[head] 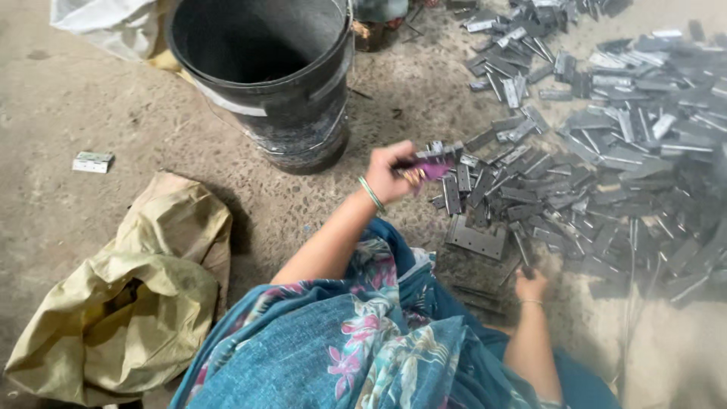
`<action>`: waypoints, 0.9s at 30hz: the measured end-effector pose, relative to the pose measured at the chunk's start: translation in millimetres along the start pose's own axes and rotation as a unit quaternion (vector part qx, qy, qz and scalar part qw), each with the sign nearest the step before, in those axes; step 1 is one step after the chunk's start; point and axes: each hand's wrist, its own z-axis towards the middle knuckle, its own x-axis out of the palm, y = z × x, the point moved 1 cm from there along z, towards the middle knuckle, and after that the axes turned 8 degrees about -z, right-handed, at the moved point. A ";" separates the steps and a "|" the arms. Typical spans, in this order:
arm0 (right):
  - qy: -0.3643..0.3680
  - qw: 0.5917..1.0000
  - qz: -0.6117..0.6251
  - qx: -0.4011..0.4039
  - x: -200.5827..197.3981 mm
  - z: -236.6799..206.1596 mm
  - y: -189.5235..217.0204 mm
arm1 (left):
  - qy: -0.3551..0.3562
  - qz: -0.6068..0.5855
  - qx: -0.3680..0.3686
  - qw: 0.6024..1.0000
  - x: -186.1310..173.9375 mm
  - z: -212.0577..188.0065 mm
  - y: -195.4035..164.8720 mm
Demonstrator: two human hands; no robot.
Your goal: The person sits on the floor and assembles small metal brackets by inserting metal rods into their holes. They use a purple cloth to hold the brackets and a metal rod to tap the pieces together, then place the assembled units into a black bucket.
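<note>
Blue floral garment (333, 356) fills near foreground. Left hand (391, 173) raised on bent arm, green bangle (372, 195) at wrist, fingers curled shut around short stack of grey metal hinges (433, 157); purple item at fingertips, blurred. Right hand (530, 285) low, arm extended, fingers closed on dark hinge piece (524, 256) at near edge of hinge pile (606, 151) spread over floor. Black bucket (265, 76) stands upright beyond left hand. Crumpled yellow sack (129, 303) lies at left. Single small pale hinge (92, 161) lies apart, far left.
</note>
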 end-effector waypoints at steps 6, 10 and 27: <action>-0.044 0.997 -0.057 -0.043 12.3 10.5 -8.8 | -0.254 0.340 0.198 0.883 -145.6 81.6 -133.2; 0.004 1.000 0.014 0.002 7.0 5.2 -4.8 | -0.291 0.513 0.082 0.803 -218.3 88.7 -145.5; -0.042 0.999 -0.008 0.033 -34.0 -24.8 16.4 | -0.135 0.627 -0.088 0.762 -197.4 66.1 -66.7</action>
